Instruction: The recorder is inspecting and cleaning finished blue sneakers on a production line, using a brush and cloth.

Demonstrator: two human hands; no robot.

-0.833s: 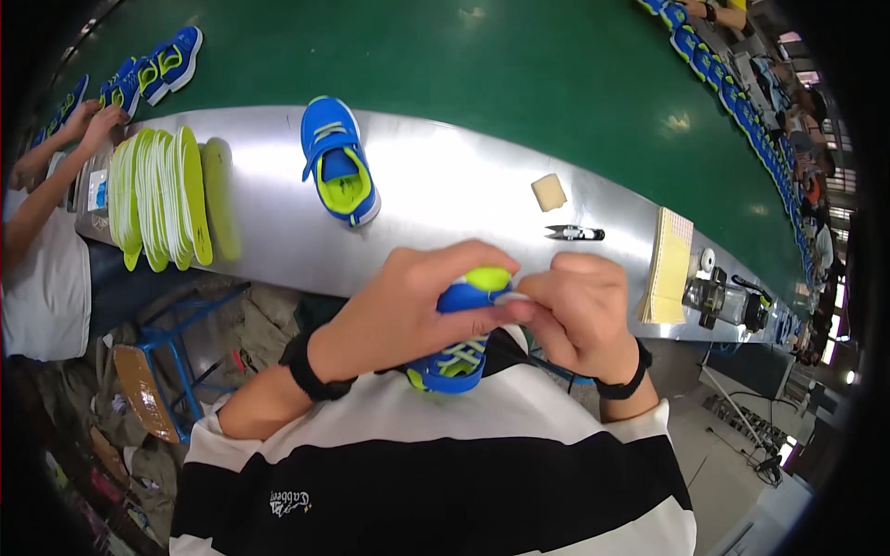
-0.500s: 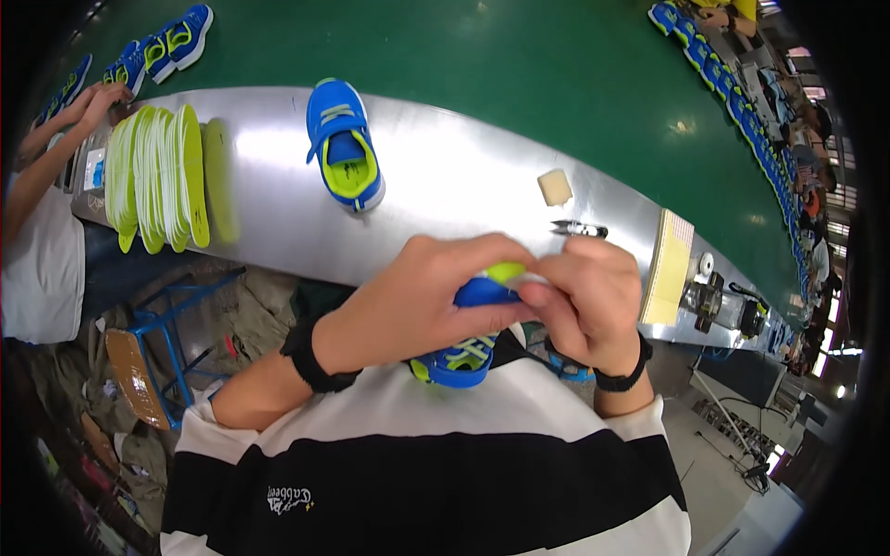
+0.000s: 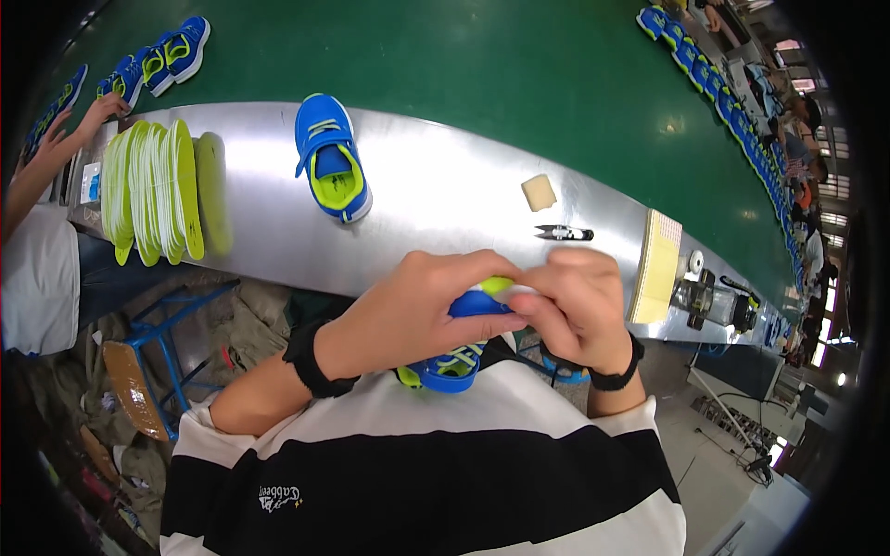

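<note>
A blue sneaker [image 3: 451,369] with lime-green trim and pale laces is held close to my chest. My left hand [image 3: 417,301] wraps round its heel end, thumb below and fingers above, hiding much of it. At the lime-green collar my right hand [image 3: 584,306] is closed, its fingertips pressed together beside my left fingers. Something pale shows at those fingertips, too small to make out. A matching sneaker [image 3: 336,162] stands on the metal table [image 3: 426,176], beyond my left hand. Thread snips [image 3: 564,233] and a cream foam block [image 3: 538,193] lie beyond my right hand.
Lime-green insoles [image 3: 153,195] stand stacked at the left, near a co-worker's hand [image 3: 102,109]. A yellow pad [image 3: 656,269] and a glass jar [image 3: 721,306] are at the right. Sneakers line the green belt [image 3: 417,56]; a blue-framed stool [image 3: 134,371] stands below left.
The view has shifted slightly, so the table things sit lower. My right fingers have shifted a little at the sneaker's collar; my left hand keeps its hold. The co-worker's hands have moved apart.
</note>
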